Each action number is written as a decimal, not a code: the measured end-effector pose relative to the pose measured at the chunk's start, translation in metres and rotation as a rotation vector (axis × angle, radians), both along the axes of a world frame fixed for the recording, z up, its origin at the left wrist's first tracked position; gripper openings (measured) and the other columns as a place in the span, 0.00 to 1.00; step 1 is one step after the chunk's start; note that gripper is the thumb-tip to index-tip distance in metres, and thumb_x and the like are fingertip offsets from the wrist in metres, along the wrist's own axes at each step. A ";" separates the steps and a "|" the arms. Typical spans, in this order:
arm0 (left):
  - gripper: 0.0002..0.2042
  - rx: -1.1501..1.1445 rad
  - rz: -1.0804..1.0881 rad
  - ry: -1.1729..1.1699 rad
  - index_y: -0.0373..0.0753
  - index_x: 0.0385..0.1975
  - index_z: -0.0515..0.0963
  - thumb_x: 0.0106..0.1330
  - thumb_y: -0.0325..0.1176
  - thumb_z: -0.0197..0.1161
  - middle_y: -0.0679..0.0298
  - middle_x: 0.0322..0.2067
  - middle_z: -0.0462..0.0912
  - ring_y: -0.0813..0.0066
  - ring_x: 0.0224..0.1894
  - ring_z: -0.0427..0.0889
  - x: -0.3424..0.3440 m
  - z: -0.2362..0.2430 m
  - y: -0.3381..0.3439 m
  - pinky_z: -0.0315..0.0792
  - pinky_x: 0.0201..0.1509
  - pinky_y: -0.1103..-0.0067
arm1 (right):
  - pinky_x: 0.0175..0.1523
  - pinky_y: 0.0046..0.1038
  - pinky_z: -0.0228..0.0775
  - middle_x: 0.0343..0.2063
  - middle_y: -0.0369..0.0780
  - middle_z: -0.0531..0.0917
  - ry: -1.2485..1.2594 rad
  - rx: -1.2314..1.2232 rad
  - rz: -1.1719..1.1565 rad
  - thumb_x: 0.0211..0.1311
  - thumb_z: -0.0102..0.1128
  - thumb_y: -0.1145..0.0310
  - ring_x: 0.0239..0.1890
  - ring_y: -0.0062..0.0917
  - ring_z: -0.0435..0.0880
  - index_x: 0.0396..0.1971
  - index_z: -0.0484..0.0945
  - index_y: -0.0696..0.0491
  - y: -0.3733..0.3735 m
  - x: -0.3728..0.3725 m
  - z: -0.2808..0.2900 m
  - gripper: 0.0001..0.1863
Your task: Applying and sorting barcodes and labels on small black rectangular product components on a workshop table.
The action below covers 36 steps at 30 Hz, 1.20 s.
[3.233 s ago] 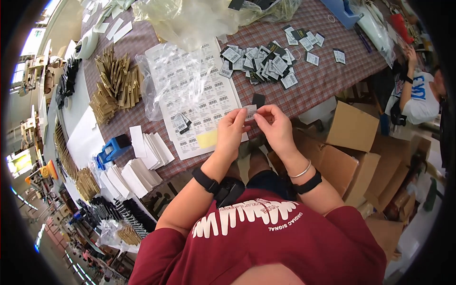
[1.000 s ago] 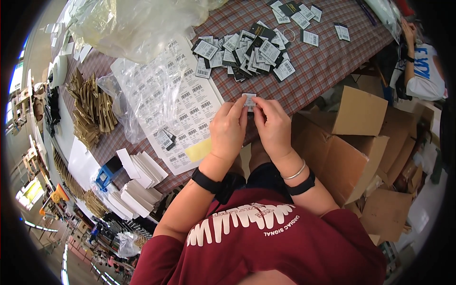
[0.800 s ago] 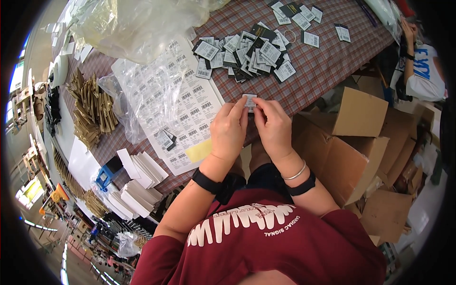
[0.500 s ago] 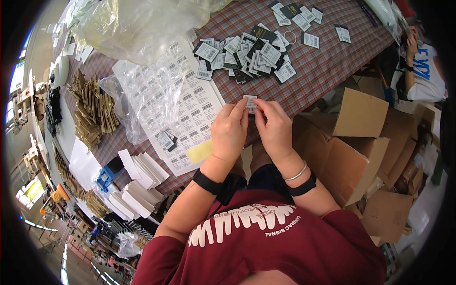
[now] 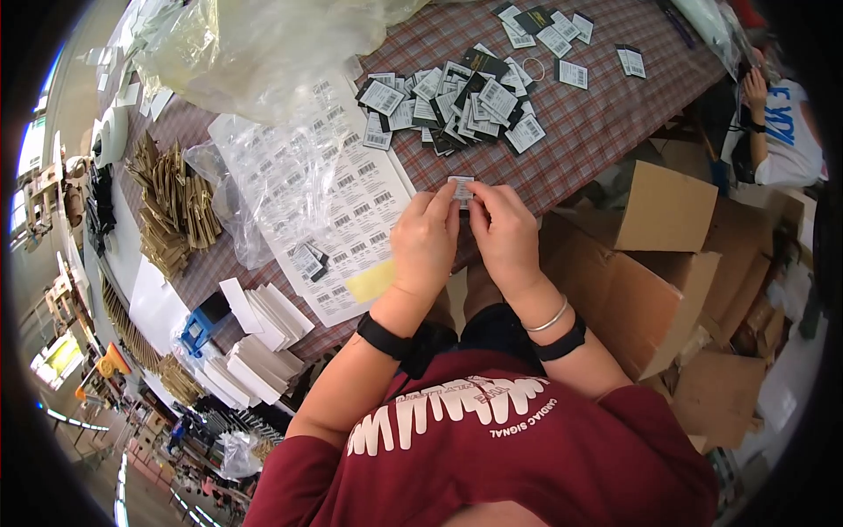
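Observation:
Between my two hands is a small hang tag [image 5: 462, 190] with a white printed label on its face, held near the table's front edge. My left hand [image 5: 425, 239] pinches its left side with thumb and forefinger. My right hand [image 5: 505, 235] grips the right side the same way. Left of my left hand lies a stack of white barcode sticker sheets [image 5: 356, 189], partly under clear plastic. Beyond my hands is a heap of black tags [image 5: 457, 101] bearing white barcode labels. A couple of labelled tags [image 5: 309, 261] rest on the sticker sheet beside a yellow patch [image 5: 371, 281].
The table has a checked cloth [image 5: 606, 105]. Bundles of brown tags [image 5: 174, 206], stacks of white cards [image 5: 263, 321] and a blue tool [image 5: 202, 323] are at the left. Open cardboard boxes [image 5: 650, 290] stand on the right, below another person [image 5: 781, 132]. Plastic bags [image 5: 263, 53] cover the far left.
Almost nothing differs. Both hands keep the tag in the same spot, and the view has shifted very slightly. The person at the right has moved a little.

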<state>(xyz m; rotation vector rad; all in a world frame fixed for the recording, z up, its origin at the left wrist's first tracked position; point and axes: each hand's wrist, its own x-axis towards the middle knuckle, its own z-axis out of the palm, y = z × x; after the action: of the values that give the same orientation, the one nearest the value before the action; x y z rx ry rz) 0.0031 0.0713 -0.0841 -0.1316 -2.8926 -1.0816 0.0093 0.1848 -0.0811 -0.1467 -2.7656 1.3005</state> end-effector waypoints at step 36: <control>0.22 -0.342 -0.425 0.250 0.48 0.47 0.75 0.49 0.39 0.66 0.66 0.53 0.68 0.60 0.62 0.59 -0.010 -0.003 -0.040 0.51 0.63 0.59 | 0.52 0.32 0.65 0.42 0.41 0.75 0.234 0.311 0.525 0.49 0.49 0.72 0.47 0.31 0.72 0.39 0.75 0.62 0.030 0.005 0.012 0.16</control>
<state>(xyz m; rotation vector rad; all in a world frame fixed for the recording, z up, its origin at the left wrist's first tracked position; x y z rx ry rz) -0.0070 0.0312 -0.0872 -0.8601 -2.8492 -0.5346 0.0142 0.2146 -0.0695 0.7437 -2.8422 0.8590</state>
